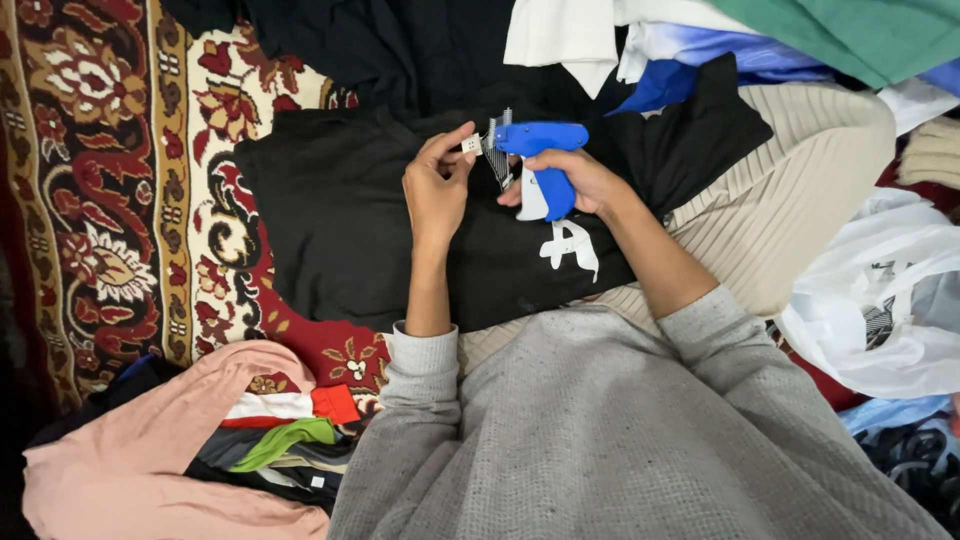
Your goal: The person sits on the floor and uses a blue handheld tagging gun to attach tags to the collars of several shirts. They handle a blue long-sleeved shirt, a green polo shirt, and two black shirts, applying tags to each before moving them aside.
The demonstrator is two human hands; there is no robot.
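Our right hand (580,180) grips the blue tag gun (545,160); our left hand (435,190) pinches a small white tag (471,144) at its needle, over the black garment (350,220).

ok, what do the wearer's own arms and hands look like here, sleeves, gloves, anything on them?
Both hands are bare: left hand, right hand. No gloves, and no rings or watch that I can make out. Both arms wear a grey waffle-knit top with ribbed cuffs, the sleeves pushed up toward the elbows, leaving the forearms uncovered.
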